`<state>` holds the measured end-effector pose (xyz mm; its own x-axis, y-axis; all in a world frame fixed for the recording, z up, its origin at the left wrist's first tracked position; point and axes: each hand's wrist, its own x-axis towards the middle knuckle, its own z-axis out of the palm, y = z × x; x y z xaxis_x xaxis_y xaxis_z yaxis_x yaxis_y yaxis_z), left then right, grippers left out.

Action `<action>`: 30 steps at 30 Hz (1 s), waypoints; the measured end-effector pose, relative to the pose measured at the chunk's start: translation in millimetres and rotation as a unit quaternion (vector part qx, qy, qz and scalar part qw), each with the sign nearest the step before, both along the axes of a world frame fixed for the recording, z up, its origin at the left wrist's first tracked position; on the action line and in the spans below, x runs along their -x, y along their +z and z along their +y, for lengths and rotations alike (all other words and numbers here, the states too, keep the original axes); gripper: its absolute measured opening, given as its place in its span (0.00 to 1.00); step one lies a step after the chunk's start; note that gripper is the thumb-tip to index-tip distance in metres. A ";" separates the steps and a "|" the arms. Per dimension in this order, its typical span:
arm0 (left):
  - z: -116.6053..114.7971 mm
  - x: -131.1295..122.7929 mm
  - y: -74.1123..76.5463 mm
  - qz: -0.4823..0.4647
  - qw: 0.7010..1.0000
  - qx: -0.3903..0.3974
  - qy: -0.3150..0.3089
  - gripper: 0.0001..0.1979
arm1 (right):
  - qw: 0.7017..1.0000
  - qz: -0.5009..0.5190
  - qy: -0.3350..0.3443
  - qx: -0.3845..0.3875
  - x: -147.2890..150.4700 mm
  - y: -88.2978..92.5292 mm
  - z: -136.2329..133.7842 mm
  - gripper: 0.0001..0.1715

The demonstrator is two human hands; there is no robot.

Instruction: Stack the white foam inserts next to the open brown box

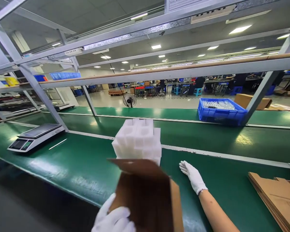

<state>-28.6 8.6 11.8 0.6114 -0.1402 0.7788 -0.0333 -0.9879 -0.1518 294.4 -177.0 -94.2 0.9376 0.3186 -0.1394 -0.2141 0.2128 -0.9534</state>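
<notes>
Brown cardboard box (147, 196), opened, one flap tilted up toward the camera, plain corrugated inside, held at the near edge of the green tabletop (70, 167). Left hand (113, 217), white-gloved, fingers wrapped on the box's left wall, grasping it. Right hand (193, 175), also gloved, laid flat on the tabletop just right of the box, fingers spread and released, holding nothing. Just behind the box's raised flap, a stack of white foam inserts (139, 140) with square pockets moulded in, standing on the tabletop.

Glossy green surface, split lengthwise by a pale strip, with a second green lane beyond. At left, a digital scale (35, 137) and beside it a thin white stick (58, 144). At far right, a pile of flattened cardboard sheets (277, 196). On the far lane, a blue plastic crate (221, 111) with pale contents, a brown carton (252, 100) just behind it. Grey metal frame (159, 72) overhead. Beyond, a standing fan (130, 100) on a pale floor, further workstations with blue stools, ceiling light panels.

A sign at top edge, writing too small to read.
</notes>
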 end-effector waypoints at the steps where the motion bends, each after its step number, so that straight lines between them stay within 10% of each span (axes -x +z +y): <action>1: -16.2 -21.8 3.4 0.007 1.000 -0.004 -0.014 0.12 | 1.000 -0.002 -0.020 0.001 -2.2 3.3 -11.4 0.42; 7: -80.9 -137.1 -9.5 0.129 0.984 -0.048 -0.113 0.07 | 0.974 -0.052 -0.212 0.054 4.4 44.9 -113.3 0.48; 11: -103.7 -181.3 -33.0 0.140 0.977 -0.033 -0.159 0.08 | 0.979 -0.070 -0.121 0.148 37.5 69.4 -145.6 0.53; 17: -117.1 -213.7 -36.4 0.126 0.974 0.006 -0.190 0.09 | 0.944 -0.083 -0.057 0.313 37.6 61.9 -131.2 0.30; 23: -124.3 -205.2 -44.3 0.052 0.978 0.092 -0.181 0.11 | 0.940 -0.141 -0.058 0.304 -2.8 62.5 -90.5 0.25; 30: -136.5 -207.0 -86.9 -0.001 0.954 0.141 -0.267 0.10 | 0.936 -0.170 -0.077 0.300 -6.9 76.0 -85.0 0.48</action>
<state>178.5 -127.9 -75.1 0.5095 -0.2161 0.8329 -0.5421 -0.8323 0.1156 301.3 -262.0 -18.1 0.9885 0.1367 0.0645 0.1123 -0.3790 -0.9186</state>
